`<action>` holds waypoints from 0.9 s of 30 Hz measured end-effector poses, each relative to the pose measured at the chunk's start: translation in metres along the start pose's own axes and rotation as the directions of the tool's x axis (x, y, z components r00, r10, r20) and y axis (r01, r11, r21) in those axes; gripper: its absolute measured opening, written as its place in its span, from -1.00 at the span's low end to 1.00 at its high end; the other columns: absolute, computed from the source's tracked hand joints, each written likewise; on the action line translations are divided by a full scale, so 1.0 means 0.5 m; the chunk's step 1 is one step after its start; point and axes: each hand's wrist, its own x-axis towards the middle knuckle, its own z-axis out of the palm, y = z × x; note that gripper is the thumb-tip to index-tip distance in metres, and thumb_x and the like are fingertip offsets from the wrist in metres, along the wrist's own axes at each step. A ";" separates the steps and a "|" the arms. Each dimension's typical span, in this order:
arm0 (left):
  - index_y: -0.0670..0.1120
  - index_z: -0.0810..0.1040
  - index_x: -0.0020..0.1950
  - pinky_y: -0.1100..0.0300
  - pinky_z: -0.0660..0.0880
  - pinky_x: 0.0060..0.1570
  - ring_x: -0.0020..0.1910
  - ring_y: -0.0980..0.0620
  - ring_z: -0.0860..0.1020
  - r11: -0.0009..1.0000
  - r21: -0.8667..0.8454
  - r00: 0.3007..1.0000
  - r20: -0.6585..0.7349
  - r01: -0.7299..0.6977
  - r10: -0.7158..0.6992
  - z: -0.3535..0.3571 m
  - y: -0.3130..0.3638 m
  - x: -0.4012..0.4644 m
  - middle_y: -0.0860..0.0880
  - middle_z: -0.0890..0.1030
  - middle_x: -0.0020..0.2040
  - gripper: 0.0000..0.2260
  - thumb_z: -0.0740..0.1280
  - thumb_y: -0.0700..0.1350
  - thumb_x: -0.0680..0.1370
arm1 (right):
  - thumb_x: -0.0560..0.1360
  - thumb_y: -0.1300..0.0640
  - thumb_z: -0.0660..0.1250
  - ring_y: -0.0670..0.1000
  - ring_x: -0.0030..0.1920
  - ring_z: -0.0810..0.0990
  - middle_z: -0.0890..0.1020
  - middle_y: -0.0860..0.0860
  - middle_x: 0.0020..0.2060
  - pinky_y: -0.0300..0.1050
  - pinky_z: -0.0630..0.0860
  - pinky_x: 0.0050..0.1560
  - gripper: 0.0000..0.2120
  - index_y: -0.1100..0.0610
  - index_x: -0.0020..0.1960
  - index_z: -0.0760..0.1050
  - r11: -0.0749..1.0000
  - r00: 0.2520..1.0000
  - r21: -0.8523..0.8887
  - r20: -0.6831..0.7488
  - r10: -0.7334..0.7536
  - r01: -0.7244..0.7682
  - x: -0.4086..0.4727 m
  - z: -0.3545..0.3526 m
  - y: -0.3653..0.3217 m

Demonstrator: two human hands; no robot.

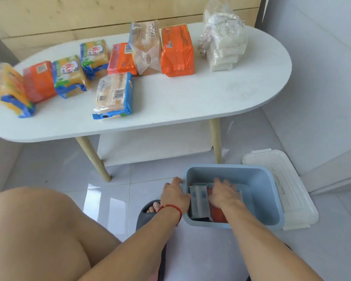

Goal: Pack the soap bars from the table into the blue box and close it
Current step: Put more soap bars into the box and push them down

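The blue box (257,177) stands open on the floor in front of the table. Inside it lie a pale blue-grey soap pack (199,201) and an orange soap pack (218,214). My right hand (224,194) is inside the box, palm down on the orange pack, fingers spread. My left hand (173,192) grips the box's left rim. Several wrapped soap packs remain on the white table (190,102): orange ones (177,50), yellow-green ones (69,76) and a blue-edged pack (114,96) nearest the front.
A clear plastic lid (282,185) lies on the floor against the box's right side. A bag of white bars (223,43) sits at the table's right end. My bare knee (39,230) fills the lower left; a slippered foot (152,207) is left of the box.
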 end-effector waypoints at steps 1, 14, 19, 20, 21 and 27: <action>-0.01 0.39 0.43 0.08 0.54 0.19 0.18 -0.13 0.58 1.000 0.017 1.000 0.004 -0.020 0.020 -0.015 0.011 -0.013 -0.14 0.50 0.29 -0.57 0.35 -0.13 0.57 | 0.61 0.04 0.29 0.22 0.39 0.45 0.47 0.16 0.38 0.13 0.49 0.31 -0.58 0.10 0.43 0.37 0.999 0.999 0.029 -0.028 -0.015 0.016 -0.017 -0.022 -0.011; -0.08 0.66 0.04 0.18 0.51 -0.05 -0.11 0.01 0.59 0.900 0.049 0.605 -0.725 -0.432 0.330 -0.626 0.034 -0.125 -0.01 0.67 -0.04 -0.78 0.36 -0.25 0.44 | 0.54 0.21 0.33 -0.11 -0.29 0.66 0.70 -0.08 -0.26 -0.28 0.55 -0.26 -0.81 -0.06 -0.03 0.64 0.445 0.526 0.285 -0.531 -0.665 0.849 -0.355 -0.349 -0.334; -0.02 0.50 0.34 -0.12 0.39 0.27 0.46 -0.25 0.23 0.985 0.170 0.472 -0.868 -0.013 0.156 -0.724 -0.029 -0.004 -0.20 0.29 0.48 -0.69 0.26 -0.07 0.59 | 0.55 0.26 0.29 0.00 0.09 0.58 0.66 -0.02 0.04 -0.07 0.51 0.18 -0.78 0.11 0.14 0.62 0.433 0.313 -0.057 -0.605 -0.732 0.900 -0.368 -0.365 -0.491; -0.01 0.48 0.35 -0.14 0.39 0.29 0.45 -0.28 0.22 0.989 0.149 0.519 -0.844 -0.014 0.134 -0.727 -0.040 0.014 -0.22 0.26 0.49 -0.69 0.23 -0.05 0.62 | 0.55 0.24 0.27 0.02 0.15 0.55 0.64 -0.01 0.08 -0.03 0.48 0.22 -0.77 0.11 0.16 0.61 0.454 0.310 -0.116 -0.582 -0.752 0.883 -0.366 -0.364 -0.512; 0.00 0.47 0.36 -0.14 0.39 0.30 0.40 -0.30 0.28 0.993 0.109 0.579 -0.808 -0.039 0.111 -0.726 -0.049 0.029 -0.24 0.29 0.44 -0.70 0.20 -0.02 0.63 | 0.56 0.22 0.26 0.04 0.19 0.53 0.63 -0.01 0.11 -0.01 0.46 0.24 -0.76 0.10 0.17 0.60 0.471 0.304 -0.175 -0.565 -0.767 0.865 -0.363 -0.362 -0.526; 0.09 0.59 0.15 0.12 0.38 -0.04 -0.06 -0.27 0.54 0.971 -0.204 0.654 -0.753 -0.125 -0.074 -0.726 -0.073 0.019 -0.14 0.42 0.05 -0.73 0.25 -0.20 0.55 | 0.51 0.18 0.28 0.09 0.46 0.39 0.48 0.03 0.41 0.09 0.37 0.38 -0.53 0.06 0.42 0.47 0.541 0.292 -0.429 -0.520 -0.803 0.723 -0.314 -0.357 -0.576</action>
